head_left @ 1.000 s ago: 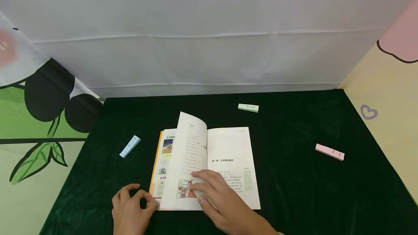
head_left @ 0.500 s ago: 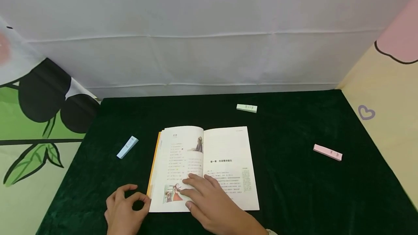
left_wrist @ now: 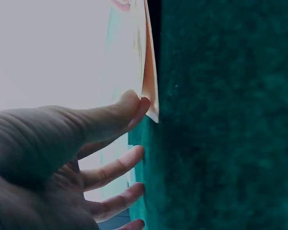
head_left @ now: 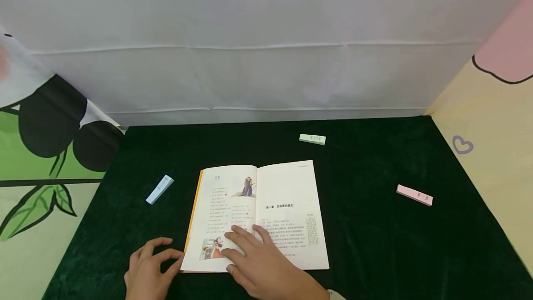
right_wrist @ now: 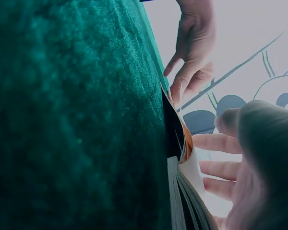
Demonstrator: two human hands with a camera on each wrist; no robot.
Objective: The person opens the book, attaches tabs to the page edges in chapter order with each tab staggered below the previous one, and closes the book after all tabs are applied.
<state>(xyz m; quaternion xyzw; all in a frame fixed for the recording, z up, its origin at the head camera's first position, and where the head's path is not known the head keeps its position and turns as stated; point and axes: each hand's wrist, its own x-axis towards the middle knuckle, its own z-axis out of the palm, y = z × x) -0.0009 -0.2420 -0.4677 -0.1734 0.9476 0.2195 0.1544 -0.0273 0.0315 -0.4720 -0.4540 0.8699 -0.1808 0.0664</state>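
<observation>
An open book (head_left: 286,184) lies on the dark green cloth in the head view, with printed text and small colour pictures on its pages. At its lower left corner, my left hand (head_left: 151,266) pinches the cover and pages between thumb and index finger. The left wrist view shows that book corner (left_wrist: 152,108) by the thumb tip, the other fingers spread apart. My right hand (head_left: 268,263) rests across the lower middle of the spread, its fingers extended over the left page near the picture. From the right wrist, the page edges (right_wrist: 175,191) appear under the fingers.
Three small labelled strips lie around the book: a blue strip (head_left: 160,190) to the left, a green strip (head_left: 312,139) behind, and a pink strip (head_left: 414,195) to the right. A white cloth wall (head_left: 266,78) rises behind the green cloth (head_left: 366,226).
The raised page has come down flat onto the left side, uncovering a figure drawing near the spine. Both hands have shifted slightly left in view; the left still pinches the corner.
</observation>
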